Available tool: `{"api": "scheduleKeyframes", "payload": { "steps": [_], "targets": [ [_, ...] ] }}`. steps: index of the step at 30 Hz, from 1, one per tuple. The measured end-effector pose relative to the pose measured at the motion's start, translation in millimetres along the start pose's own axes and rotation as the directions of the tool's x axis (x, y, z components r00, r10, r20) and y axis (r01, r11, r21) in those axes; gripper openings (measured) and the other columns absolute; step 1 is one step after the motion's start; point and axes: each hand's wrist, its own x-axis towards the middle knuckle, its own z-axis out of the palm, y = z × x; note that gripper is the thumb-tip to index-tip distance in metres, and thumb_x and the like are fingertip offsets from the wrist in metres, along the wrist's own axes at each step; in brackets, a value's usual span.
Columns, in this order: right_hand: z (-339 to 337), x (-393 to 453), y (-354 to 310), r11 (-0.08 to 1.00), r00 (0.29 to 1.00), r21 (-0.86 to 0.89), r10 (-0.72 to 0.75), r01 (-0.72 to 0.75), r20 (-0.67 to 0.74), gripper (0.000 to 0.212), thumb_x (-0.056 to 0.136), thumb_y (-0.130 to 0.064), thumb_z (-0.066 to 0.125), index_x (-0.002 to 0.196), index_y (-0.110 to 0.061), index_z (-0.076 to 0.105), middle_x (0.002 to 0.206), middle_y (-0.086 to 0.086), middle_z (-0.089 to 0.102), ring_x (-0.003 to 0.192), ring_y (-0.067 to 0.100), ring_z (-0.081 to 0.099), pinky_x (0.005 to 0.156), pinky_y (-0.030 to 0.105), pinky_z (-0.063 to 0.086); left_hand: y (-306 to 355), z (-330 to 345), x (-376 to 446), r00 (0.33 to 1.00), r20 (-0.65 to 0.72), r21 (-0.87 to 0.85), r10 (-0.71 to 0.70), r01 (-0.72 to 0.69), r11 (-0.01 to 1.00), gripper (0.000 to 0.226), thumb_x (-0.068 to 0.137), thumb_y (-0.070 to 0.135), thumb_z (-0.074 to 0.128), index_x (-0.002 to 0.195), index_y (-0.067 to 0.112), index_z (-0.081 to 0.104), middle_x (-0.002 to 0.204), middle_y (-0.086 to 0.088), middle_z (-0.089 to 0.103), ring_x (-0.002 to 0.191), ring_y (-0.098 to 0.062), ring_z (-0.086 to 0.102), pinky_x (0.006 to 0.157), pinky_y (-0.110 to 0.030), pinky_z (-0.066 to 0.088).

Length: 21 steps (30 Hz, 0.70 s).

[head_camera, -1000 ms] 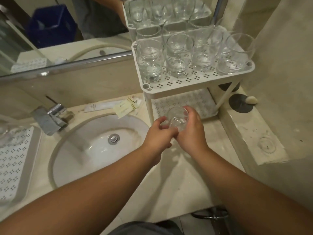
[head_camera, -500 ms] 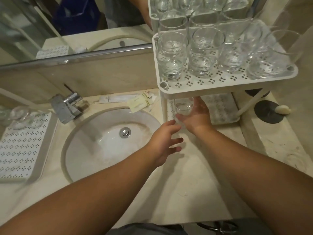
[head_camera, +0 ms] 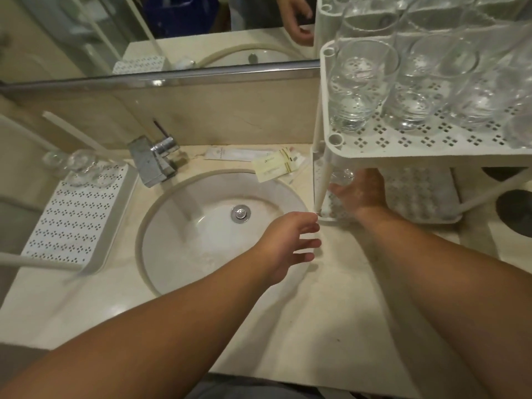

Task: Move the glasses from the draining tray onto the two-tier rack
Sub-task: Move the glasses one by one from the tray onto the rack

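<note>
Glass [head_camera: 342, 177] in our right hand [head_camera: 361, 194], fingers round it, on the rack's [head_camera: 403, 152] lower tier — left hand [head_camera: 290, 243] loose, w/ nothing in it, over the sink [head_camera: 178, 226].

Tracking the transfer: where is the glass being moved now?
Right of the sink, the glass sits in the right hand on the rack's lower tier.

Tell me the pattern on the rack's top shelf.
White plastic top shelf of the two-tier rack: perforated with clusters of small diamond holes, clearest in the head view.
</note>
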Motion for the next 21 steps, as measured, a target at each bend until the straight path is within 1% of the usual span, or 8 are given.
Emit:
{"api": "scheduleKeyframes", "payload": {
  "steps": [7,10,12,13,15,18,19,21],
  "targets": [
    [5.0,-5.2,1.4,0.999,0.999,0.012,0.043,-0.043,-0.017,0.079,0.074,-0.028,0.083,0.139,-0.007,0.043,0.140,0.011,0.050,0.132,0.027,0.045,0.111,0.034,0.035,-1.3,-15.6,-1.2,1.000,0.002,-0.014,0.015,-0.015,1.000,0.029,0.093,0.028,0.063,0.118,0.014,0.065,0.119,-0.008,0.068,0.089,-0.023,0.069,0.077,-0.037,0.052],
    [5.3,-9.1,-0.9,0.997,0.997,-0.037,0.069,-0.070,-0.026,0.091,0.076,-0.029,0.083,0.146,-0.007,0.029,0.148,0.014,0.035,0.138,0.029,0.033,0.114,0.037,0.031,-3.6,-22.7,-3.0,1.000,0.002,-0.021,0.015,-0.015,1.000,0.025,0.093,0.028,0.064,0.115,0.015,0.065,0.115,-0.007,0.068,0.088,-0.023,0.069,0.076,-0.037,0.053],
    [5.0,-16.1,-2.7,0.992,0.995,-0.087,0.091,-0.093,-0.034,0.093,0.079,-0.032,0.080,0.147,-0.008,0.022,0.150,0.014,0.026,0.140,0.032,0.028,0.113,0.038,0.031,-4.6,-28.2,-5.0,1.000,0.001,-0.021,0.021,-0.021,1.000,0.024,0.093,0.027,0.063,0.113,0.015,0.065,0.116,-0.008,0.068,0.088,-0.024,0.069,0.077,-0.037,0.053],
    [4.6,-21.2,-3.9,0.991,0.995,-0.100,0.089,-0.092,-0.043,0.091,0.080,-0.032,0.078,0.147,-0.009,0.022,0.150,0.014,0.024,0.139,0.032,0.027,0.110,0.039,0.032,-4.8,-30.8,-6.0,1.000,0.000,-0.021,0.027,-0.027,0.999,0.022,0.093,0.027,0.063,0.112,0.016,0.065,0.117,-0.008,0.068,0.088,-0.025,0.069,0.078,-0.038,0.053],
    [4.8,-34.0,-5.3,0.992,0.994,-0.093,0.075,-0.082,-0.073,0.086,0.080,-0.030,0.077,0.146,-0.012,0.024,0.150,0.014,0.024,0.139,0.033,0.029,0.106,0.038,0.036,-4.8,-35.7,-8.4,0.999,-0.007,-0.025,0.044,-0.044,0.999,0.018,0.094,0.025,0.062,0.109,0.017,0.065,0.115,-0.008,0.067,0.087,-0.025,0.070,0.078,-0.038,0.053],
    [3.8,-57.9,-9.1,0.994,0.989,-0.013,0.106,-0.108,-0.105,0.086,0.081,-0.026,0.076,0.148,-0.024,0.022,0.150,0.013,0.025,0.137,0.031,0.031,0.100,0.034,0.040,-4.1,-43.4,-11.9,0.998,-0.017,-0.029,0.068,-0.069,0.997,0.015,0.095,0.023,0.059,0.108,0.017,0.063,0.110,-0.006,0.065,0.086,-0.025,0.070,0.078,-0.037,0.053],
    [3.0,-65.5,-10.5,0.993,0.987,0.004,0.117,-0.117,-0.106,0.087,0.080,-0.026,0.076,0.149,-0.025,0.023,0.149,0.014,0.027,0.136,0.030,0.031,0.101,0.033,0.039,-3.7,-45.6,-12.6,0.997,-0.019,-0.026,0.077,-0.077,0.997,0.014,0.095,0.023,0.059,0.108,0.017,0.063,0.109,-0.006,0.065,0.086,-0.025,0.070,0.077,-0.037,0.053],
    [1.5,-82.4,-15.7,0.993,0.985,0.003,0.118,-0.118,-0.123,0.085,0.079,-0.025,0.077,0.149,-0.021,0.028,0.143,0.018,0.035,0.132,0.031,0.035,0.101,0.034,0.039,-1.9,-52.4,-15.6,0.996,-0.023,-0.018,0.088,-0.088,0.996,0.014,0.095,0.023,0.059,0.108,0.018,0.063,0.111,-0.007,0.066,0.088,-0.025,0.071,0.078,-0.037,0.054]
  ]
}}
